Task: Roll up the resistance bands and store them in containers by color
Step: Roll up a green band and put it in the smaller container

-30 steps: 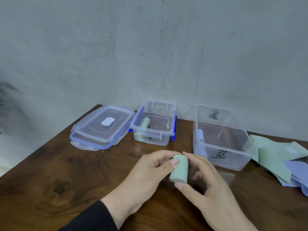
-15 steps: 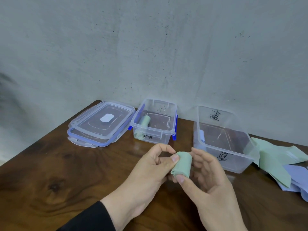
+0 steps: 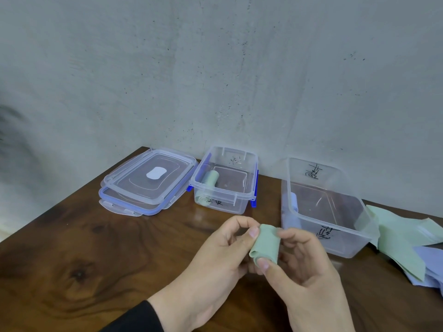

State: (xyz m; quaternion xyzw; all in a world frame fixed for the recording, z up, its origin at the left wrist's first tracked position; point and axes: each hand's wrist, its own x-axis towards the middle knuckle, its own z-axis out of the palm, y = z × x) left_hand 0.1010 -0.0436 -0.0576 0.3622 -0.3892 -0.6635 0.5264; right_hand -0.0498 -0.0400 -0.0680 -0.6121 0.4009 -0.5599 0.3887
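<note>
A grey, speckled concrete wall (image 3: 215,68) fills the upper part of the view; below it lies a dark brown wooden table (image 3: 72,259) with a visible knot in the grain. On the right of the table stands a large clear plastic container (image 3: 354,238) with black handwritten marks on its far and near walls, which I cannot read; inside it, against the left wall, lies a rolled pale purple band (image 3: 293,207). Left of the middle stands a smaller clear plastic container with blue clips (image 3: 242,202), also with unreadable black handwriting, and it holds a rolled pale green band (image 3: 209,182); just beside it on the left, two clear lids (image 3: 148,178) are stacked, the upper one with a white oval label. At the right edge lie flat loose bands, green and purple (image 3: 407,248).

In front, above the table, both hands hold a small rolled green resistance band (image 3: 266,243); the left hand (image 3: 215,259) pinches its upper left side with curled fingers; the right hand (image 3: 309,274) grips it with the thumb at the lower end and the fingers curled behind.
</note>
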